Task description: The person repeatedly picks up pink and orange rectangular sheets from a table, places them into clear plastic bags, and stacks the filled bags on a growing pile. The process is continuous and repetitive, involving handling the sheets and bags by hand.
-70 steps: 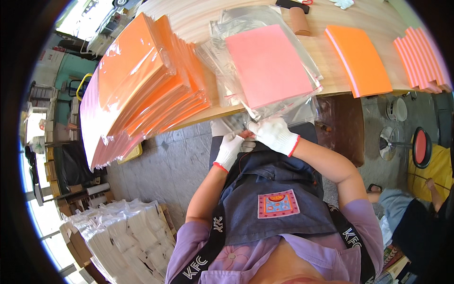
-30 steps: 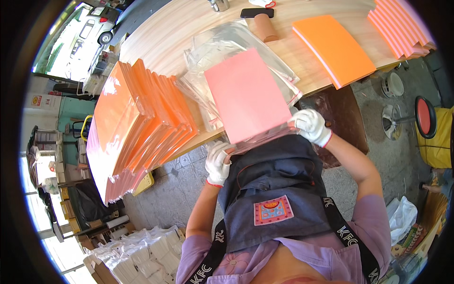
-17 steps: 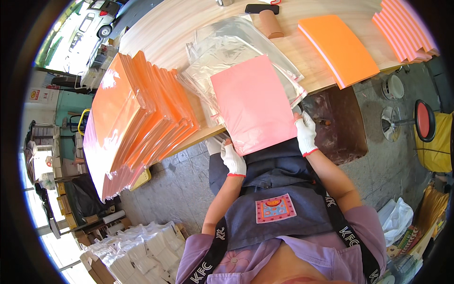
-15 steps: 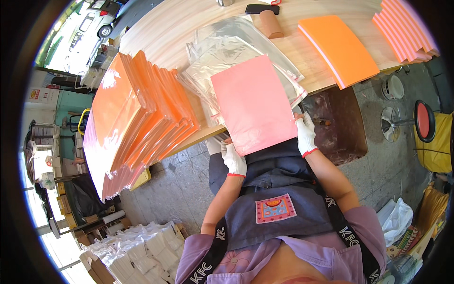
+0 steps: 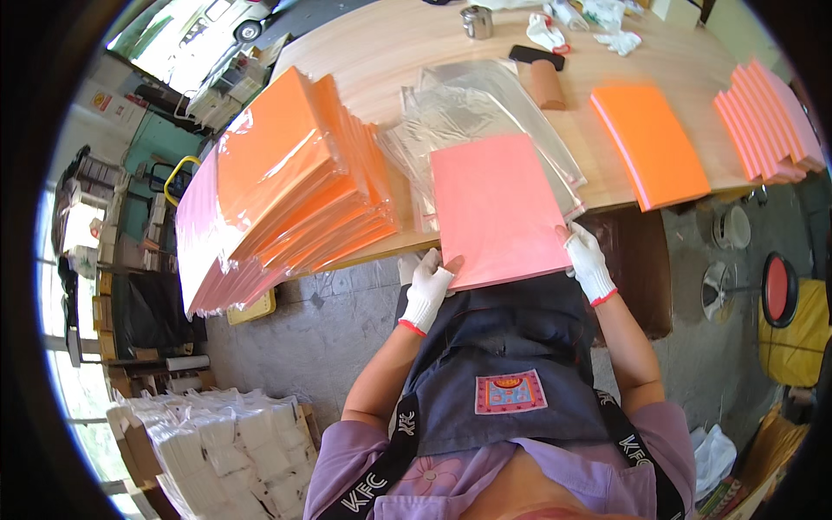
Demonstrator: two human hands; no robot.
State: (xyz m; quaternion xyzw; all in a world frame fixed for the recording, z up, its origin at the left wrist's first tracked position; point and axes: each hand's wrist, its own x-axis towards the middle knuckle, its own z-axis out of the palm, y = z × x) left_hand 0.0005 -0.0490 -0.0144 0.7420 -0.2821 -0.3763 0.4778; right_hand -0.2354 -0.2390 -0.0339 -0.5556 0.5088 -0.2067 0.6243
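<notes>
A pink pack of paper (image 5: pixel 498 208), flat and rectangular, lies over the table's near edge, its far end on a pile of clear plastic sleeves (image 5: pixel 481 104). My left hand (image 5: pixel 429 284), in a white glove with bare fingertips, grips its near left corner with the thumb on top. At the right edge, close to the near corner, my right hand (image 5: pixel 587 262) pinches it, gloved the same way. Both hands are closed on it; the fingers underneath are hidden. Left of the sleeves rises a tall stack of orange and pink paper packs (image 5: pixel 286 173) in shiny clear wrapping.
An orange paper stack (image 5: pixel 654 147) and a stepped pile of pink and orange paper (image 5: pixel 763 126) stand on the table's right. Beyond the sleeves are a brown cylinder (image 5: pixel 546 85), a black phone (image 5: pixel 537 57) and a metal cup (image 5: pixel 477 22). A round red-topped stool (image 5: pixel 780 290) is at right.
The view has shifted, showing more of the far table. My left thumb now lies over the pack's near left corner, and the pack sits squarer to me. My right hand keeps its hold.
</notes>
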